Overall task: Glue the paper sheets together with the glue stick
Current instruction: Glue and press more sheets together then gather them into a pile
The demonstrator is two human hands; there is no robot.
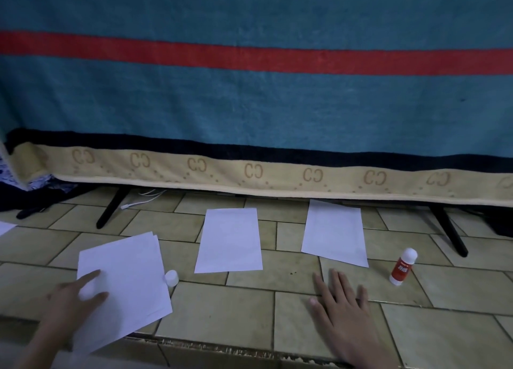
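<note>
While flat on tiles (pixel 222 307), sheets (pixel 229 240), glue stick (pixel 403 266).

Tiled floor (pixel 305 313) carries paper sheets (pixel 229 241), glue stick (pixel 403 267), cap (pixel 171 278).

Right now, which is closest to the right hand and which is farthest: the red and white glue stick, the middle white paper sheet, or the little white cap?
From the right hand in the head view:
1. Red and white glue stick, standing just to its right.
2. Middle white paper sheet, ahead and to its left.
3. Little white cap, farthest left, beside the paper stack.
</note>
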